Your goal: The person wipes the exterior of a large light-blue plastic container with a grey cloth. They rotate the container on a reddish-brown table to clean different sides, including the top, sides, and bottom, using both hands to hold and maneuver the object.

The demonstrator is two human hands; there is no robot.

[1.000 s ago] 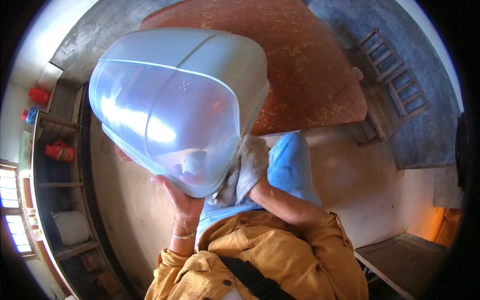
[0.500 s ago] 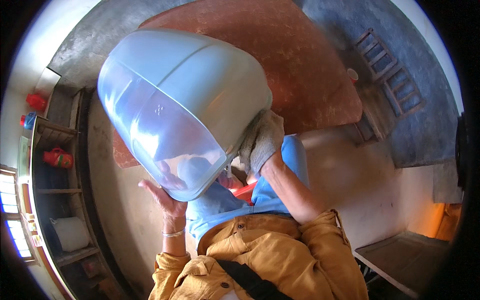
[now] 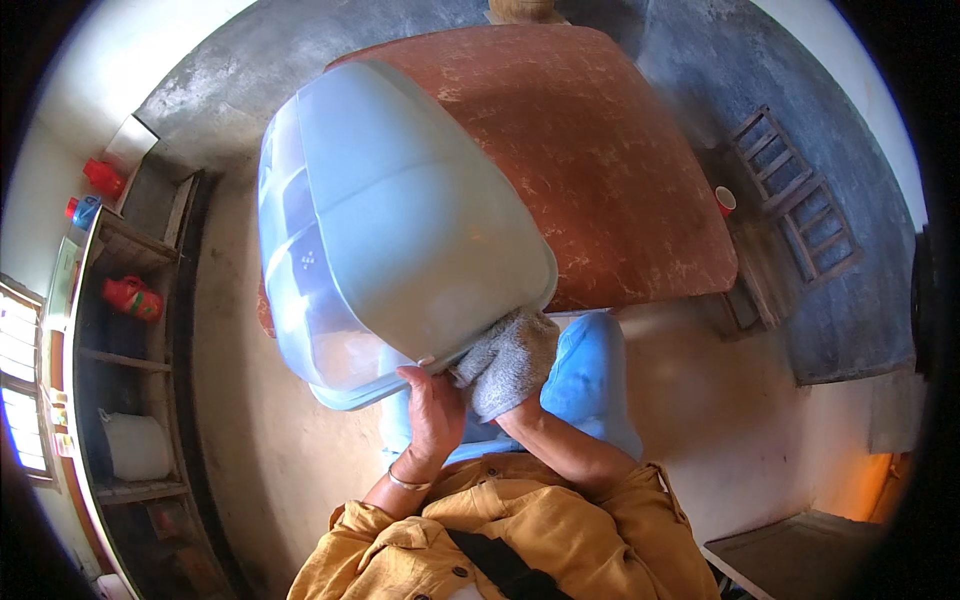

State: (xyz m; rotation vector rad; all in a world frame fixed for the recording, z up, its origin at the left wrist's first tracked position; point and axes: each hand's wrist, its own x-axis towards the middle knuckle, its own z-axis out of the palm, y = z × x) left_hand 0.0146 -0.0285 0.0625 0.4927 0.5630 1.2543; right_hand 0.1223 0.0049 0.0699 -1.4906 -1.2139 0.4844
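A large plastic bin, pale grey-green with a clear panel on its left side, is tilted up in front of me above the table. My left hand grips its near edge, thumb up against the rim and the other fingers partly hidden. Beside it, my right hand is wrapped in a grey cloth and presses it to the bin's near right edge. The cloth covers most of the right hand's fingers.
A reddish-brown table stands beyond the bin. At left is a shelf unit with a red jug and a white container. A cup and a wooden ladder-like frame are at right.
My left hand has moved right, from the bin's lower left corner to its near edge close to the cloth. The bin has turned, showing more of its opaque side.
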